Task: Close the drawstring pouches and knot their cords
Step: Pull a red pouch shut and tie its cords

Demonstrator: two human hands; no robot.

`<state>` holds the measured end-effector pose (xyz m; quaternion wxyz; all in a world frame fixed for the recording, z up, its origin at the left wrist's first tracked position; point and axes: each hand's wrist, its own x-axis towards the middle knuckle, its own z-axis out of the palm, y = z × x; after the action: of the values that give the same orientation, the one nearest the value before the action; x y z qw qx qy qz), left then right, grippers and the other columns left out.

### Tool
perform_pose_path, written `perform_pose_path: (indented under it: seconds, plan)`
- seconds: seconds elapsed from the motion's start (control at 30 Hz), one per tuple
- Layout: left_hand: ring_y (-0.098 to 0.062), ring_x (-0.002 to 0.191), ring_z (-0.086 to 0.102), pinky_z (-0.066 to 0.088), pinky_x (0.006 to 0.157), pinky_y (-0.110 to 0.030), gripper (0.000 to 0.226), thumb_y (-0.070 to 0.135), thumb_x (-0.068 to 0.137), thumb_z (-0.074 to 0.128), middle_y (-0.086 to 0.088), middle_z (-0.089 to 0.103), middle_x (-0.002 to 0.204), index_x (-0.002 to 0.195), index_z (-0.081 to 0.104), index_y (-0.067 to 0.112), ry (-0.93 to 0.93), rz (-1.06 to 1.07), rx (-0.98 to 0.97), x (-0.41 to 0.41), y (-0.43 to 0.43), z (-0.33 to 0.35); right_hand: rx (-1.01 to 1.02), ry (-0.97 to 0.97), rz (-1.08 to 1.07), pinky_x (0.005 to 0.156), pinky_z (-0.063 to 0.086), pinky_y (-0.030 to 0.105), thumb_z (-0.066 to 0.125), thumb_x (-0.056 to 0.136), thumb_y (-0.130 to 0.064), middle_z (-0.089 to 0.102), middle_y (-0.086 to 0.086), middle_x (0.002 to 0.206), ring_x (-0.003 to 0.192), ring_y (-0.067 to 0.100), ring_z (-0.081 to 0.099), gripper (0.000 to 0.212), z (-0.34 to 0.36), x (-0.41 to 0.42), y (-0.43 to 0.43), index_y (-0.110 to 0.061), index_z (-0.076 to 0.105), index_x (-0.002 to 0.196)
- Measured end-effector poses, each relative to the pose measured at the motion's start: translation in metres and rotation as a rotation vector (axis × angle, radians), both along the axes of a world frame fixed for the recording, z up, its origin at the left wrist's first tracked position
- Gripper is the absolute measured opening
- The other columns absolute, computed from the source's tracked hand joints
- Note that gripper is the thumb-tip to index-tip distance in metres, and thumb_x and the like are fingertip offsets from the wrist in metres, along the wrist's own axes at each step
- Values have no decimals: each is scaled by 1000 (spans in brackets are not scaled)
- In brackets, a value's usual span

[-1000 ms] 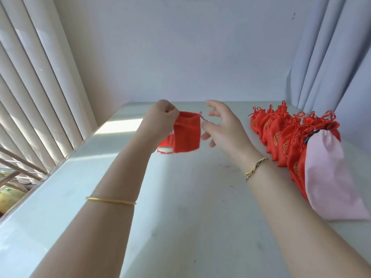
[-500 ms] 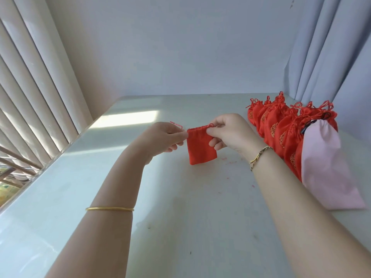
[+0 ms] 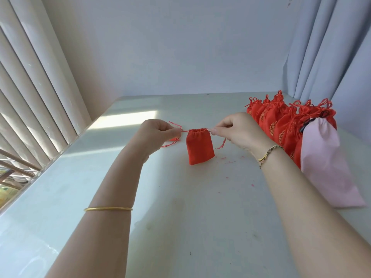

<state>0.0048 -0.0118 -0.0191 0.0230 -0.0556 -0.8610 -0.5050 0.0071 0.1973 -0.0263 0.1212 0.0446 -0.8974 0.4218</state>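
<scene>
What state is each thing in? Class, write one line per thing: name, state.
red pouch, mouth gathered almost shut, unknotted.
left hand, pinches the left cord.
right hand, pinches the right cord.
row of red pouches, closed and tied.
pink pouch, mouth gathered, lying against the row.

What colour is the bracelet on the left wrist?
Plain gold: the bracelet is a thin band, shown clearly in the head view.
</scene>
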Motion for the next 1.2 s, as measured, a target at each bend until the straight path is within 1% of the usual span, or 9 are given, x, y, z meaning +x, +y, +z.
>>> perform_pose_path:
  seconds: [0.07, 0.17, 0.33, 0.43, 0.73, 0.87, 1.0, 1.1, 1.2]
  plan:
    - [1, 42, 42, 33, 54, -21, 22, 21, 90, 60, 8, 56, 61, 70, 63, 13, 37, 40, 38, -1, -2, 1, 9, 39, -48, 55, 33, 22, 64, 85, -18, 66, 11, 75, 66, 12, 55, 15, 1, 0, 5, -7, 71, 79]
    - [-10, 48, 35, 31, 55, -24, 24, 18, 92, 54, 16, 48, 38, 70, 56, 10, 22, 73, 138, -1, 4, 6, 1, 57, -122, 60, 35, 24, 62, 86, -18, 67, 18, 82, 76, 27, 57, 18, 1, -1, 9, -4, 71, 78]
    - [-17, 92, 62, 45, 92, -33, 28, 14, 93, 49, -4, 65, 85, 66, 54, 12, 28, -170, 654, 4, 22, 18, 16, 43, -149, 45, 32, 16, 63, 84, -19, 63, 14, 66, 57, 22, 52, 19, 4, -3, 5, -3, 72, 80]
    - [-22, 85, 68, 53, 83, -29, 30, 15, 97, 43, -5, 67, 75, 68, 50, 11, -39, -313, 836, 9, 31, 20, 40, 28, -124, 45, 31, 11, 64, 84, -22, 53, 0, 58, 55, 9, 45, 19, 4, -4, 1, -5, 72, 79]
    - [-9, 59, 54, 47, 60, -17, 15, 1, 83, 60, 0, 57, 65, 92, 70, 8, -125, -252, 413, 9, 24, 16, -244, 146, 62, 49, 33, 17, 62, 82, -4, 44, 3, 63, 49, 7, 38, 12, 27, 9, -10, -16, 66, 82]
    - [-13, 69, 54, 52, 77, -27, 15, 12, 82, 69, -5, 63, 75, 93, 70, 2, -88, -266, 223, 14, 32, 17, -235, 216, 182, 53, 45, 19, 56, 87, 0, 50, 9, 77, 56, 7, 47, 15, 39, 19, -18, -10, 66, 92]
    - [-10, 59, 52, 51, 69, -23, 15, 12, 82, 69, -3, 58, 67, 88, 69, -2, -53, -278, 218, 16, 36, 17, -235, 245, 213, 63, 54, 23, 52, 87, 3, 56, 7, 83, 61, 4, 57, 20, 38, 21, -25, -9, 64, 97]
    - [-6, 53, 49, 49, 63, -18, 15, 14, 85, 65, -2, 55, 66, 86, 69, 0, -73, -284, 278, 15, 32, 16, -306, 189, 138, 71, 58, 28, 49, 84, 8, 52, 7, 108, 81, 22, 68, 27, 35, 20, -26, -12, 54, 103]
    - [-4, 49, 47, 48, 59, -16, 15, 13, 88, 61, -3, 56, 67, 85, 67, 1, -107, -278, 383, 13, 28, 17, -351, 94, 112, 70, 59, 32, 52, 80, 9, 45, 1, 95, 86, 32, 67, 24, 33, 18, -25, -11, 46, 92]
